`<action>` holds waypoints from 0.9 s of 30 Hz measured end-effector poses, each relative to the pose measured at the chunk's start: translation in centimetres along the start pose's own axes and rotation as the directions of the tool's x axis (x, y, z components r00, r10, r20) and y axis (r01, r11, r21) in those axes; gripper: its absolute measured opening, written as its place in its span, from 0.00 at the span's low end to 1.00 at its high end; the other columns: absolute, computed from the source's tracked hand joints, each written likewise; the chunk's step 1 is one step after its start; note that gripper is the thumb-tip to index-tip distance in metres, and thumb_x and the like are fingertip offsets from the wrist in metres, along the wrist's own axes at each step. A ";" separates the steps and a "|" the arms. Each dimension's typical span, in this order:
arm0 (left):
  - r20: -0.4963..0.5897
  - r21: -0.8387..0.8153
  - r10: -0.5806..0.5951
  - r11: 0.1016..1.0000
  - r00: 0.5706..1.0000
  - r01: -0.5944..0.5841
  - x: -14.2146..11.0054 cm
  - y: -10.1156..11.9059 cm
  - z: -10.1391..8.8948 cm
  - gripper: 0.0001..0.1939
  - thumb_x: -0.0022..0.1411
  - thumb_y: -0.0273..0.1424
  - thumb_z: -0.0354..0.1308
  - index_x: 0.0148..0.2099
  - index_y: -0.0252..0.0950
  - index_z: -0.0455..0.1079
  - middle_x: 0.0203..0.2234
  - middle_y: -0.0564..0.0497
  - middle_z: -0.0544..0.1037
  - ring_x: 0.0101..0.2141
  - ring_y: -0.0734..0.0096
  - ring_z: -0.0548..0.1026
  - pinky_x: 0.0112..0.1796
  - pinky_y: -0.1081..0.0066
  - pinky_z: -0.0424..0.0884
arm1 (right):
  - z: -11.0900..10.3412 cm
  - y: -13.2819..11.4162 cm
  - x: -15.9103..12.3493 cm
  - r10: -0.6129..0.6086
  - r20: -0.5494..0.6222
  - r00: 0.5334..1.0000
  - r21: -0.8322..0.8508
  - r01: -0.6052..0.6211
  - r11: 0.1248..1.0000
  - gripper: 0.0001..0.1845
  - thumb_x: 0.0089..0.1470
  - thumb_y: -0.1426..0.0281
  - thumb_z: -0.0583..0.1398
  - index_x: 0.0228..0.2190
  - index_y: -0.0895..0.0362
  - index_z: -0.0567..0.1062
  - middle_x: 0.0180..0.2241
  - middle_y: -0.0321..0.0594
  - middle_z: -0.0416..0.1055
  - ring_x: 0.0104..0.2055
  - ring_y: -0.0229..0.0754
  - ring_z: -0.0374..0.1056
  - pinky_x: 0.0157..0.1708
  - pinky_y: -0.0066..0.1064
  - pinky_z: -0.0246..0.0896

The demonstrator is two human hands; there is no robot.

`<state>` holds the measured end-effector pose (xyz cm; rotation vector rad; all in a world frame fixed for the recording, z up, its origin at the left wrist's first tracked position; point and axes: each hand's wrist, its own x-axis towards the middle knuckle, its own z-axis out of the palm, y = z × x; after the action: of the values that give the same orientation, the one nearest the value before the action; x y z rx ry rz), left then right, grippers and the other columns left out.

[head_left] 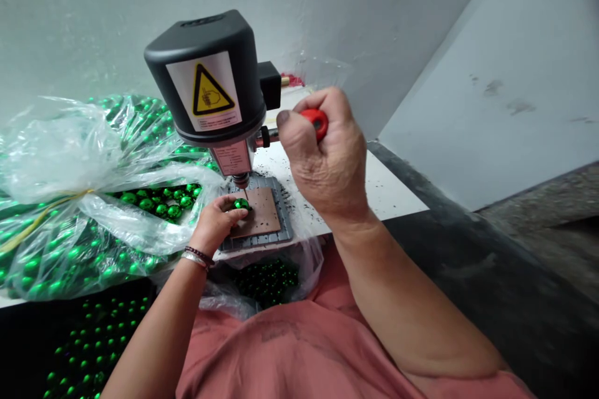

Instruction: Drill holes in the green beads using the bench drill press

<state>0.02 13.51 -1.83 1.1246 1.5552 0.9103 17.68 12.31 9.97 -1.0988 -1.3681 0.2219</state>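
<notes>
My left hand (218, 218) pinches a shiny green ball (242, 204) between thumb and fingers, just under the thin bit (246, 193) of a small drill press (206, 81). Whether the bit touches the ball I cannot tell. Below the ball lies a brown board (264, 212) on the grey ribbed base plate (285, 224). My right hand (327, 149) is wrapped round the red knob (318, 123) of the press's lever, at the right of the black motor housing.
A large clear plastic bag (135, 224) of green balls spreads over the white table (388, 193) at left. In front of the table edge, another bag (311, 262) holds more green balls. Dark crumbs lie around the base. A grey wall (374, 12) stands behind.
</notes>
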 end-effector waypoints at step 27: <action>-0.002 0.515 0.237 0.833 0.972 -0.202 0.2 0.8 1.0 0.19 0.43 0.35 0.65 0.42 0.43 0.77 0.24 0.52 0.77 0.28 0.64 0.71 0.31 0.69 0.62 | -0.5 0.3 -0.4 -0.077 0.004 0.997 -0.061 0.077 0.995 0.11 0.51 0.63 0.54 0.23 0.55 0.59 0.20 0.29 0.53 0.22 0.27 0.49 0.27 0.24 0.56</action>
<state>1.16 14.01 -1.37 1.6966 1.8081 0.6962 18.16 11.99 9.58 -1.0945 -1.4236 0.1253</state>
